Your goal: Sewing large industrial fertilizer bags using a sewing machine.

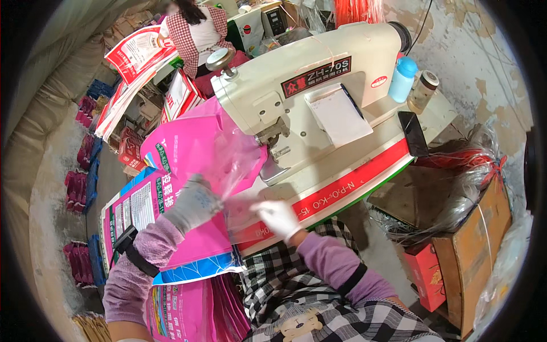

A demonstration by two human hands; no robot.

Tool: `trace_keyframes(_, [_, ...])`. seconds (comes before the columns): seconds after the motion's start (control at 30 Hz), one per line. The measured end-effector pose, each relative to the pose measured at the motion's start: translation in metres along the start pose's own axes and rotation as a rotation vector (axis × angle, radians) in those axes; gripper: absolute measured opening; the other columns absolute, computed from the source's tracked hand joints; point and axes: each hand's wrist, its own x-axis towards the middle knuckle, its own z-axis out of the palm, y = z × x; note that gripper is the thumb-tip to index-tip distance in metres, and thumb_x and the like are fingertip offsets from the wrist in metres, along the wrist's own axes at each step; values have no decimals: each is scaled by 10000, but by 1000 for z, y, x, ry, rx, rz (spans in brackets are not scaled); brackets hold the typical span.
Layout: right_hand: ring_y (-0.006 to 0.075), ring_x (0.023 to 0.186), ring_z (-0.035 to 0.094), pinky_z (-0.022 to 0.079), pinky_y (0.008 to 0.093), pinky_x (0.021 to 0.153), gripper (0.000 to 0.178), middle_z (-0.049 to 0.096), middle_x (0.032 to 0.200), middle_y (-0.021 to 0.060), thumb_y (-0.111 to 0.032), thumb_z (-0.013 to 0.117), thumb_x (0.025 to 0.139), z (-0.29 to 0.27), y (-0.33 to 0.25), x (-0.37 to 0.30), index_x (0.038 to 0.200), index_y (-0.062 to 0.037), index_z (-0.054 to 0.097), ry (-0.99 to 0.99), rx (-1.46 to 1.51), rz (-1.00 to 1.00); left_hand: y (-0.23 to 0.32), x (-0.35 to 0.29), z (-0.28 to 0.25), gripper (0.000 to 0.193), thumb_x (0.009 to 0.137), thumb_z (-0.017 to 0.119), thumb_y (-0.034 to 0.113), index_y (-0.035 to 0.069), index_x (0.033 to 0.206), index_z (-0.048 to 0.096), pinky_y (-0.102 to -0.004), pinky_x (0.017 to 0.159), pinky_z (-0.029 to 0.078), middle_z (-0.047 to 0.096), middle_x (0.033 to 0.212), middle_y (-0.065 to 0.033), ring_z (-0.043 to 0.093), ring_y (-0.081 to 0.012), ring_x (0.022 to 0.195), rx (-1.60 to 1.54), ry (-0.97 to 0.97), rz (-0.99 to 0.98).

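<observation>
Peeling wall (481, 85), pink sack (208, 231), clear film (228, 171)

There are two gloved hands, one left hand (196, 204) and one right hand (278, 220). Also in view are one industrial sewing machine (273, 80), one notepad (341, 121), one black smartphone (412, 134), one light-blue bottle (403, 81), one lidded jar (423, 93) and one co-worker (206, 28).

Pale bench (441, 117) beyond the right hand (278, 219), red strip (353, 179) along its near edge, cream sewing machine (307, 57) farther off, notepad (342, 117) and pen (352, 101) right of the hand, phone (412, 134), blue bottle (403, 80), jar (423, 94) farther right
</observation>
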Motion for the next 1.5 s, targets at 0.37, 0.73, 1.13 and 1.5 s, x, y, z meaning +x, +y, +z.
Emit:
trace_keyframes(0.37, [197,1047,612,494,352,926,451,613,1184,125,-287,482,999,-13,-10,2,1369,-32,445,-80,1161,469,49,0,-17,142,911,671,144,46,1010,698,-223,701,481,677,889,22,588,-52,794,-1978,-171,-32])
trace_keyframes(0.73, [329,868,670,529,386,792,556,662,973,229,-2,480,809,-12,-55,-68,1364,-27,465,188,112,266,91,37,-97,275,806,696,282,40,731,590,-426,715,480,598,664,-93,610,-337,656,-226,-364,389])
trace_keyframes(1.13, [438,754,642,515,496,715,701,644,814,299,-192,529,831,-46,-17,1,1474,-68,281,69,-243,284,89,43,-61,459,717,752,356,66,1039,601,-392,817,477,642,802,-73,639,-296,834,-331,111,567])
trace_keyframes(1.5, [326,798,696,535,443,696,762,705,874,179,-98,518,851,-68,-51,50,1524,-74,162,-249,-904,391,65,87,-98,277,728,706,326,80,855,690,-453,740,516,683,859,-133,660,-320,834,-410,-485,847])
